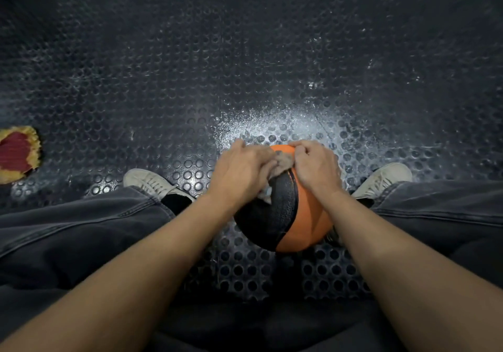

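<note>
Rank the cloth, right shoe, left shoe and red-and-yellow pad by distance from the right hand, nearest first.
1. cloth: on top of the ball, gripped by the right hand.
2. right shoe: on the floor just to the hand's right.
3. left shoe: to the left, beyond the left hand.
4. red-and-yellow pad: at the far left edge.

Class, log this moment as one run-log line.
ball: between shoes | cloth: atop ball | left hand: holds cloth | right hand: grips cloth
</note>
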